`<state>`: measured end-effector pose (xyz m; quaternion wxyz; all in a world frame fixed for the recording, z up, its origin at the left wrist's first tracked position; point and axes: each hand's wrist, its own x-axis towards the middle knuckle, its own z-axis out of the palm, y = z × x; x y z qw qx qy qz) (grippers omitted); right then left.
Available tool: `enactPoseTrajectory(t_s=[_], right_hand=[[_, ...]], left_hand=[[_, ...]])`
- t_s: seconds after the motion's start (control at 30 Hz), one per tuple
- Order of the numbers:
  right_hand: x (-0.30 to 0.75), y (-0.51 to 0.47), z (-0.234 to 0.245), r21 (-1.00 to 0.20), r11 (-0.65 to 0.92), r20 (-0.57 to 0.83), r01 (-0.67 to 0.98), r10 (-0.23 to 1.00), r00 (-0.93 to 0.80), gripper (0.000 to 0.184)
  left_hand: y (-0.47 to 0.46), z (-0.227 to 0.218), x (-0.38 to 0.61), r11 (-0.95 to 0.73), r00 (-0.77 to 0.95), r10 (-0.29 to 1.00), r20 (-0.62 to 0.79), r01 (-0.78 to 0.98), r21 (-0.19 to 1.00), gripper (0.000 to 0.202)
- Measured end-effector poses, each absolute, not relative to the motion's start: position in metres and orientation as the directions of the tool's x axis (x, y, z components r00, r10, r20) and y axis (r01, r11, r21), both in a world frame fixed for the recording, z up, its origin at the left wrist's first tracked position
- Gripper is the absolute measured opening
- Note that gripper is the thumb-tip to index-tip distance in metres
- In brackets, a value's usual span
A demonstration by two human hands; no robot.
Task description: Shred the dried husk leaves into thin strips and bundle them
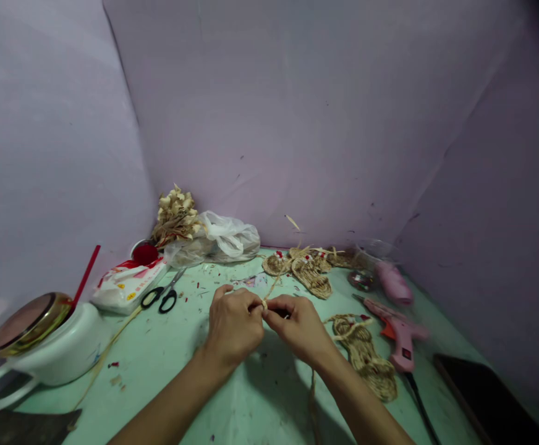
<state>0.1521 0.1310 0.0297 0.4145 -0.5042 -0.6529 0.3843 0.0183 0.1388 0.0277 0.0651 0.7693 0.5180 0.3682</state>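
My left hand [236, 324] and my right hand [300, 326] meet above the middle of the table, fingertips almost touching. Between them they pinch a thin straw-coloured cord [264, 304], with a small loop or knot showing at the fingertips. One end sticks up and away from the fingers; a braided strand [313, 402] hangs below my right wrist, and whether it is the same cord I cannot tell. Right of my right forearm lies a coiled straw slipper shape [362, 352]. More such woven pieces [311, 275], with red and white bits, lie beyond my hands.
Black-handled scissors [165, 296] lie left, beside a tissue pack [128, 287]. A white mug [72, 346] with a gold-rimmed lid stands nearer. At the back are dried flowers [175, 213] and a plastic bag [232, 237]. A pink glue gun [403, 340] and dark phone [487, 395] lie right.
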Motion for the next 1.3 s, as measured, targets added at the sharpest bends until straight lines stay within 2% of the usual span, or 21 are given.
enactPoseTrajectory(t_s=[0.13,0.33,0.47,0.53,0.6,0.67,0.73,0.8,0.9,0.97,1.0,1.1,1.3], right_hand=[[0.148,0.132,0.026,-0.967,0.109,0.085,0.232,0.99,-0.111,0.019],[0.144,0.131,0.024,-0.972,0.032,0.042,0.233,0.998,0.039,0.017],[0.142,0.13,0.026,-0.979,-0.015,0.016,0.203,0.988,0.15,0.013],[0.144,0.132,0.024,-0.981,-0.017,0.02,0.191,0.982,0.188,0.02],[0.15,0.136,0.02,-0.982,0.048,0.087,0.184,0.974,0.21,0.037],[0.157,0.14,0.017,-0.981,0.102,0.131,0.166,0.976,0.176,0.044],[0.162,0.142,0.016,-0.987,0.102,0.113,0.124,0.99,0.089,0.042],[0.163,0.14,0.019,-0.985,0.116,0.12,0.128,0.993,0.021,0.042],[0.162,0.133,0.027,-0.902,0.287,0.31,0.323,0.951,0.019,0.046],[0.161,0.128,0.032,-0.798,0.418,0.422,0.433,0.902,-0.092,0.043],[0.161,0.126,0.033,-0.766,0.465,0.437,0.445,0.883,-0.171,0.04],[0.164,0.125,0.035,-0.793,0.456,0.367,0.404,0.887,-0.28,0.032],[0.165,0.129,0.036,-0.955,0.195,0.142,0.225,0.963,-0.229,0.022]], left_hand=[[0.142,0.029,0.019,-0.471,0.156,0.843,0.515,0.677,0.565,0.013],[0.145,0.024,0.02,-0.594,0.165,0.745,0.646,0.606,0.53,0.013],[0.147,0.024,0.017,-0.717,0.219,0.631,0.744,0.531,0.452,0.014],[0.146,0.025,0.016,-0.772,0.254,0.574,0.779,0.485,0.411,0.014],[0.143,0.025,0.016,-0.813,0.293,0.535,0.792,0.434,0.388,0.013],[0.139,0.026,0.017,-0.842,0.341,0.514,0.787,0.378,0.386,0.012],[0.138,0.027,0.018,-0.827,0.34,0.55,0.762,0.344,0.444,0.011],[0.14,0.027,0.018,-0.737,0.268,0.672,0.691,0.338,0.586,0.012],[0.146,0.028,0.015,-0.508,0.169,0.861,0.479,0.292,0.81,0.012],[0.15,0.028,0.013,-0.4,0.179,0.913,0.366,0.231,0.887,0.009],[0.151,0.027,0.012,-0.37,0.192,0.923,0.334,0.199,0.907,0.008],[0.151,0.027,0.011,-0.306,0.208,0.938,0.279,0.115,0.945,0.007],[0.151,0.022,0.014,-0.136,0.161,0.976,0.146,-0.075,0.988,0.012]])
